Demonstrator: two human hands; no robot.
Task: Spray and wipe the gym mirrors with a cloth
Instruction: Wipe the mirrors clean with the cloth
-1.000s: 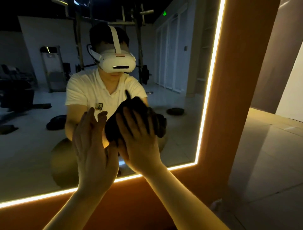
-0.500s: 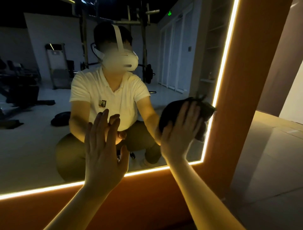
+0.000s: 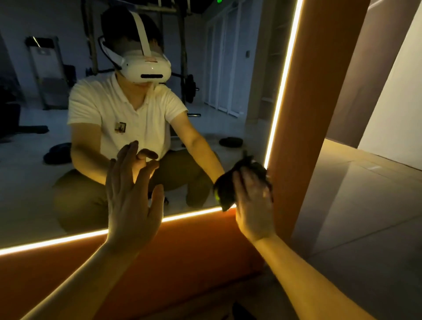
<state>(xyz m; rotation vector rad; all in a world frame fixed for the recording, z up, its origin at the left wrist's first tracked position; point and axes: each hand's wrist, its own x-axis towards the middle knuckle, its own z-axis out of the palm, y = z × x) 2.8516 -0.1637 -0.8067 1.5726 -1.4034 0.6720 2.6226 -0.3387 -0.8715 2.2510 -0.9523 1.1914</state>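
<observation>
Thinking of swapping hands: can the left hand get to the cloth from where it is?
Probably yes. The left hand is open and holds nothing, and only bare mirror lies between it and the cloth, which the right hand presses at the mirror's lower right corner.

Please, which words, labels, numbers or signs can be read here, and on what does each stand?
None can be read.
Small dark badge on the reflected white polo shirt: too small.
Reddish label on the reflected white headset: blurred.
Green glowing sign at the top of the large lit-edged wall mirror: blurred.
</observation>
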